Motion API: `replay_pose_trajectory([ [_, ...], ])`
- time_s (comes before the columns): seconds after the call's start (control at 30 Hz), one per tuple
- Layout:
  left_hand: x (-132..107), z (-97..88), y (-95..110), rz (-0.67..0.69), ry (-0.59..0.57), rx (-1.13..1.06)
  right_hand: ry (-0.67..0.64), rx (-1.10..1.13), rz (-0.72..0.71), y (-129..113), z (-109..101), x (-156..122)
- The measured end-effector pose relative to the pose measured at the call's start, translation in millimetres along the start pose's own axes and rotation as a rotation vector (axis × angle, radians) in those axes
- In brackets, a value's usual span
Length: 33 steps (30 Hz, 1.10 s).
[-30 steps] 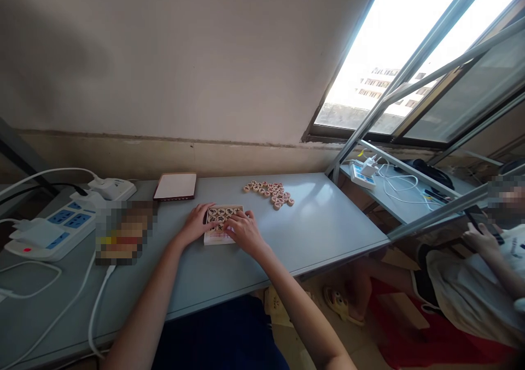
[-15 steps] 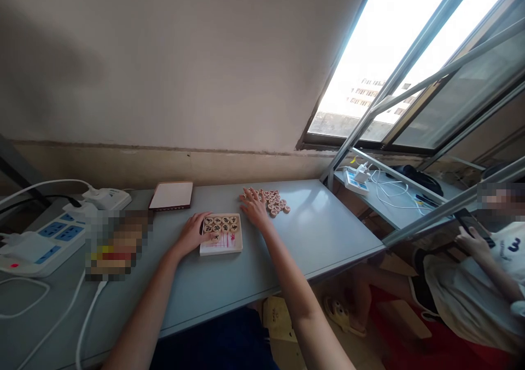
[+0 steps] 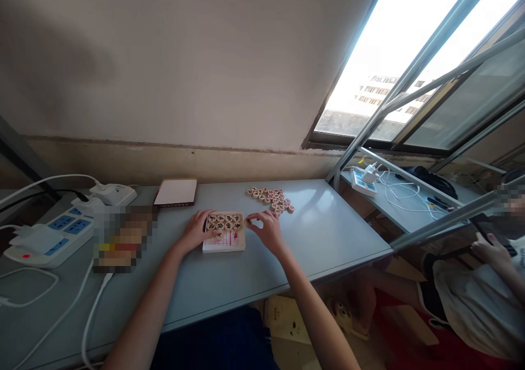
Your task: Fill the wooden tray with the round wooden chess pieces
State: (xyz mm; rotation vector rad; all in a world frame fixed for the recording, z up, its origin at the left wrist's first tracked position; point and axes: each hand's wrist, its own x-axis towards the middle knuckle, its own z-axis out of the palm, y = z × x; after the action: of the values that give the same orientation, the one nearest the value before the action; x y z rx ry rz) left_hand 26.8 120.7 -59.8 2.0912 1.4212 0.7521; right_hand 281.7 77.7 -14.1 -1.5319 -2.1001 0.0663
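Note:
A shallow white box (image 3: 223,245) lies on the desk in front of me, holding several round wooden Chinese chess pieces (image 3: 225,218) in rows. The upper two rows look full; a single piece (image 3: 219,236) sits at the left of the row below. My left hand (image 3: 196,232) grips the box's left side, its thumb reaching over the edge to that piece. At the box's right edge, my right hand (image 3: 264,229) is closed in a pinch on a Chinese chess piece, mostly hidden by the fingertips. Several loose pieces (image 3: 275,197) are spread behind my right hand.
A box lid (image 3: 176,192) lies near the wall. On the left are a power strip (image 3: 61,233), white cables and a blurred object (image 3: 123,241). A metal frame post (image 3: 361,134) rises past the desk's right end. A person (image 3: 484,288) sits at right holding a phone.
My right hand has come from the loose pieces back toward the box's right edge, its spread fingers now pinched. My left hand keeps its hold on the box. The view has shifted slightly.

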Motion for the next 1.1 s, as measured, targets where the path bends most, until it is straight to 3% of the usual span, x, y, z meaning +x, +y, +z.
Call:
replay_pose_trajectory([
  [0.2, 1, -0.4, 1, 0.002, 0.011, 0.007, -0.163, -0.008, -0.21, -40, 10, -3],
  [0.33, 0, -1.3, 2, 0.012, 0.004, -0.01, -0.15, -0.076, -0.259, -46, 15, 0],
  [0.57, 1, -0.1, 1, -0.003, 0.02, -0.01, -0.127, -0.132, -0.302, -49, 7, -8],
  [0.67, 2, 1.8, -2, 0.021, 0.028, -0.003, -0.078, -0.11, -0.241, -37, 6, 0],
  [0.8, 3, 5.6, -7, 0.009, 0.065, -0.003, 0.07, -0.202, 0.051, 4, 11, 29],
  [0.87, 4, 7.8, -10, -0.021, 0.109, -0.002, 0.063, -0.282, 0.163, 27, 16, 41],
  [0.97, 5, 9.9, -12, -0.034, 0.152, -0.013, 0.008, -0.34, 0.147, 48, 24, 47],
  [1.1, 4, 8.4, -9, -0.044, 0.137, -0.062, 0.045, -0.343, 0.082, 49, 26, 35],
])
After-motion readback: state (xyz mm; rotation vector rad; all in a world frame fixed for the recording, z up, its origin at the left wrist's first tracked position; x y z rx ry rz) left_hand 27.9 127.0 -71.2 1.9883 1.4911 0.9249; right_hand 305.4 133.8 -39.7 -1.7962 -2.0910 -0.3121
